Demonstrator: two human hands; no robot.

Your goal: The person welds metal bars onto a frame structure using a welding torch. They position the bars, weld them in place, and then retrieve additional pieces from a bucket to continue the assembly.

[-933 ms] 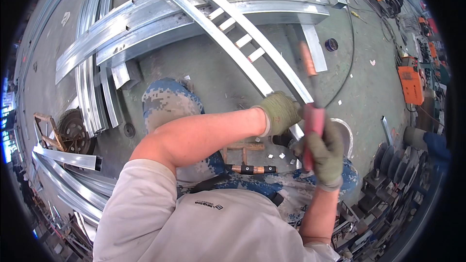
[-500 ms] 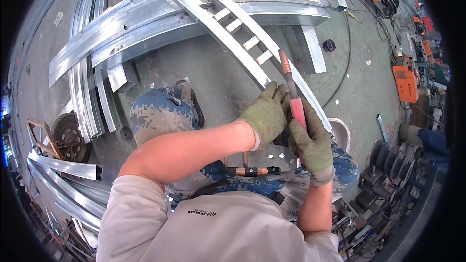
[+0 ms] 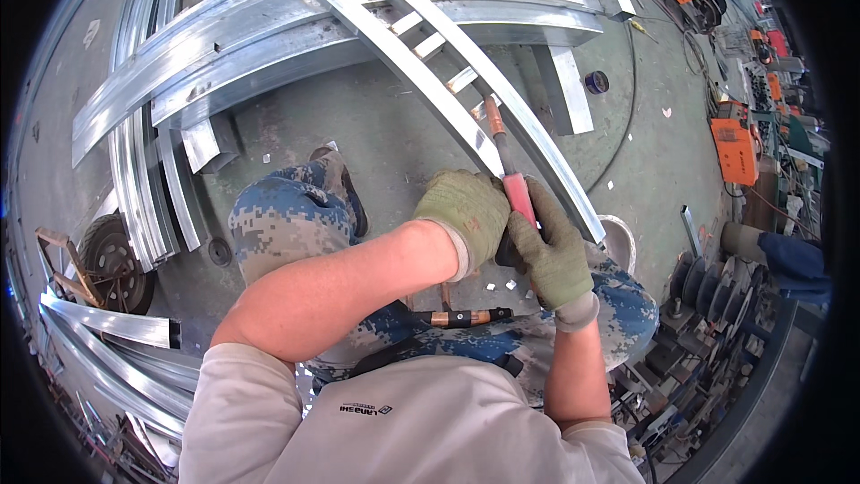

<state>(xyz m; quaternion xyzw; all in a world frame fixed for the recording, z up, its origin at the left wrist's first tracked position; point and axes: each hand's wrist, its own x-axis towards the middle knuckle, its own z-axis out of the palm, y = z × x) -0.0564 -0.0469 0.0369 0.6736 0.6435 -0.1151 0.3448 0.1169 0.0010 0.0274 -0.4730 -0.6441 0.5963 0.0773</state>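
My right hand (image 3: pixel 551 246), in a green knit glove, is closed around the red handle of a welding torch (image 3: pixel 512 175). The torch's copper nozzle points away from me, over the lowest rung of a ladder-like metal frame (image 3: pixel 430 85). Two shiny rails with short rungs between them make up this frame, which slants from the far left down to my knees. My left hand (image 3: pixel 461 211), gloved alike, is closed at the near end of the left rail, right beside the torch handle. Its fingertips are hidden.
Long galvanised profiles (image 3: pixel 260 81) lie stacked under the frame's far part. Orange machines (image 3: pixel 735 151) stand at the right, with a cable (image 3: pixel 633 108) across the floor. A small wheel (image 3: pixel 116 264) is at left. Near my right knee is a pale bucket (image 3: pixel 618 246); metal scraps crowd the lower right.
The torch nozzle has moved left and slightly down, from beside the right rail to the lowest rung. My left hand's fingers have curled in more. The whole view has shifted slightly.
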